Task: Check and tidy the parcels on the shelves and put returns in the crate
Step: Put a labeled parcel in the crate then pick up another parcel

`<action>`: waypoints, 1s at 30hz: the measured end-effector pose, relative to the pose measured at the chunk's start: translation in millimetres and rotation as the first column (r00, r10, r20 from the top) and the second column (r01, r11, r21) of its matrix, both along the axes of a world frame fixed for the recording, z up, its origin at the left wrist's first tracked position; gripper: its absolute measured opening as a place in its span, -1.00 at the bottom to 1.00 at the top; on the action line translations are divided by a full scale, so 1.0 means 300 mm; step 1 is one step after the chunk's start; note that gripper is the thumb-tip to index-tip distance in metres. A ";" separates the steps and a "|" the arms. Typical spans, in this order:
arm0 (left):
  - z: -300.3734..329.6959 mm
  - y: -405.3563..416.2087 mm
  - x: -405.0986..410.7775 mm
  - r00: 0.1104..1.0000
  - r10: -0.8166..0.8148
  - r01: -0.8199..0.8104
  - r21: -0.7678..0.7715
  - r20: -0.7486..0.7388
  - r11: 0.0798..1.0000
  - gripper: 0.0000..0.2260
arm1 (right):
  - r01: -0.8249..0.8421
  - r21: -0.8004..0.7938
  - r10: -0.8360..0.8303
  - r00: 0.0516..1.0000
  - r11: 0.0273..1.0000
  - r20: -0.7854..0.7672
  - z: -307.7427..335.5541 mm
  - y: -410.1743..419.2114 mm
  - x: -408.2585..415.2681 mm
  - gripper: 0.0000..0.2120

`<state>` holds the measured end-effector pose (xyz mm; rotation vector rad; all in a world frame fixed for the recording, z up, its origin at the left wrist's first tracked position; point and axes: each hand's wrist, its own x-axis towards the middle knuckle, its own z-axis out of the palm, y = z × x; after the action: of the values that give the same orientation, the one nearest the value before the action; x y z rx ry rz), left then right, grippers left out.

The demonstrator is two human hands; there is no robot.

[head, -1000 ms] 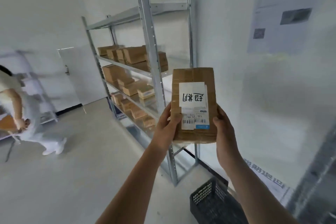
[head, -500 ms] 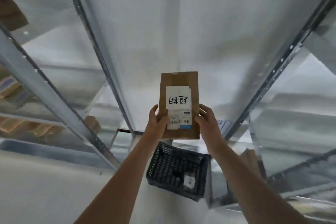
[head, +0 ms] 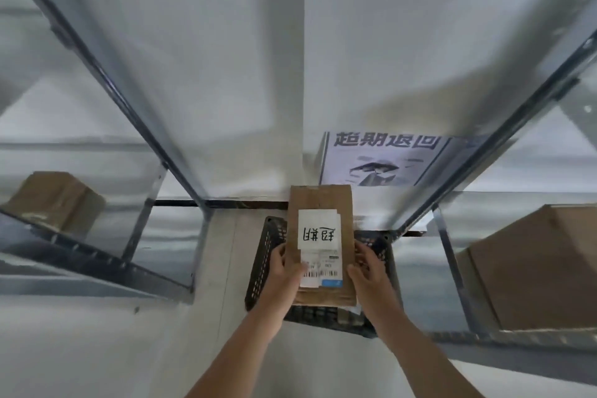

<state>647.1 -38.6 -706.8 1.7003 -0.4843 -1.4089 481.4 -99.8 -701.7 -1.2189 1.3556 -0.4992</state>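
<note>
I can read a sign (head: 381,158) low on the wall behind the crate (head: 263,262): large black characters, 超期退回, above a blurred drawing. On the brown parcel (head: 319,200) in my hands there is a white slip (head: 318,229) with two handwritten characters, upside down from where I look; they appear to be 超期. Just below it sits a printed shipping label (head: 323,270) with barcodes and a blue strip at its lower corner, but its small print is too blurred for me to read. My left thumb covers that label's left edge.
</note>
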 end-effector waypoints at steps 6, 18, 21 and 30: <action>-0.596 -0.066 0.038 0.992 -0.108 0.100 0.121 0.061 0.988 -0.30 | -0.080 -0.054 0.075 0.993 0.995 -0.091 -0.631 -0.020 -0.001 -0.64; -1.062 -0.128 0.032 0.872 -0.436 0.358 0.316 0.224 0.878 -0.43 | -0.172 0.173 0.210 0.951 0.970 -0.229 -1.120 -0.042 -0.003 -0.42; -1.122 -0.125 0.019 0.850 -0.470 0.390 0.316 0.237 0.865 -0.47 | -0.185 0.227 0.236 0.946 0.956 -0.223 -1.155 -0.057 -0.007 -0.43; -0.637 -0.196 0.015 0.882 -0.255 0.194 0.188 0.396 0.963 -0.22 | -0.250 -0.037 0.222 0.910 0.968 -0.349 -0.631 -0.098 -0.048 -0.49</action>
<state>651.7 -97.4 -897.8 2.1336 -0.8600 -1.2580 467.1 -129.1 -891.0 -1.5679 1.4611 -0.1733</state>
